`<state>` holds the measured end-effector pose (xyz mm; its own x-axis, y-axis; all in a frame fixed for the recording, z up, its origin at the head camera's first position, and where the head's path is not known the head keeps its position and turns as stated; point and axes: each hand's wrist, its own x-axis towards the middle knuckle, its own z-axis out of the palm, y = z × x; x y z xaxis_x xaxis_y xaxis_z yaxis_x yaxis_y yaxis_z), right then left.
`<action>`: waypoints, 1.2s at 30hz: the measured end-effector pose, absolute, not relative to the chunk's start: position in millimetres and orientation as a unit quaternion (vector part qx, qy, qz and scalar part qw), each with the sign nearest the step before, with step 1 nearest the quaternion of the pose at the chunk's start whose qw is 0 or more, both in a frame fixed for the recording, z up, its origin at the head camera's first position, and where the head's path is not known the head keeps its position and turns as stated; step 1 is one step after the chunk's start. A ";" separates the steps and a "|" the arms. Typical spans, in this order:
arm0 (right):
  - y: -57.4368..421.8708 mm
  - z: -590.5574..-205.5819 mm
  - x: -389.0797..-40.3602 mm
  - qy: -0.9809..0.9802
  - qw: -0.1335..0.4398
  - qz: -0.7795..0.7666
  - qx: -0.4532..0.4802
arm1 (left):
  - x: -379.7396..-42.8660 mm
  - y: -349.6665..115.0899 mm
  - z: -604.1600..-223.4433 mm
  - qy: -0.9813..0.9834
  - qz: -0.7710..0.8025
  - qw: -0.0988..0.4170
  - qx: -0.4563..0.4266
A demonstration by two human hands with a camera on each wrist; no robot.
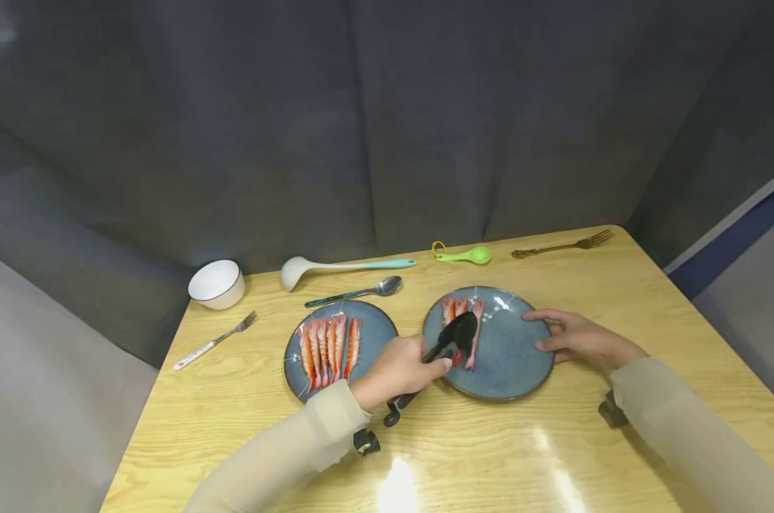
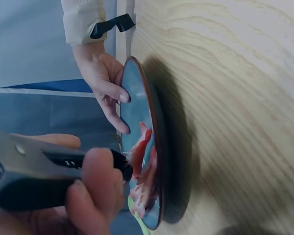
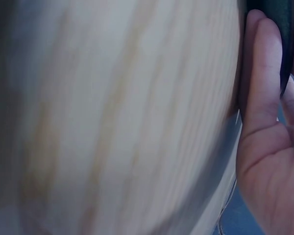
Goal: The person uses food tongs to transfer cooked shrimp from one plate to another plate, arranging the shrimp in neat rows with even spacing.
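Note:
My left hand grips black tongs whose tip is over the right blue plate. At the tip is a red-and-white shrimp, partly hidden by the tongs in the head view. Several more shrimp lie along that plate's left side, one pale pink shrimp just right of the tongs. On the plate's right edge, my right hand holds the rim, thumb and fingers about it. A left blue plate carries a row of several orange-and-white shrimp, beyond my left wrist.
Behind the plates lie a white ladle with a turquoise handle, a dark-handled spoon, a green measuring spoon and a bronze fork. At the left are a white bowl and a fork with a pale handle.

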<state>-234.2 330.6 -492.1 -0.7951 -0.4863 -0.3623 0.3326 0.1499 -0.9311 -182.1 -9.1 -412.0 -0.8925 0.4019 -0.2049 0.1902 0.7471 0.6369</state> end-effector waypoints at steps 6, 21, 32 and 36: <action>330.0 -489.6 -232.3 0.695 0.312 -0.645 -0.048 | -188.7 -11.7 -418.7 0.914 0.330 0.173 0.159; 328.6 -489.9 -233.9 0.695 0.315 -0.646 -0.038 | -183.7 -12.7 -415.1 0.948 0.239 0.114 0.176; 329.5 -491.7 -234.8 0.709 0.318 -0.627 -0.050 | -179.0 -10.4 -410.6 0.968 0.147 0.069 0.189; 330.3 -491.2 -234.7 0.715 0.315 -0.622 -0.051 | -176.6 -9.5 -408.5 0.965 0.138 0.050 0.217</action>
<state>-234.7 330.3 -491.2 -0.7959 -0.4658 -0.3867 0.3192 0.2199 -0.9218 -176.6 -9.5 -408.5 -0.9007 0.4330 -0.0361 0.4054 0.8674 0.2887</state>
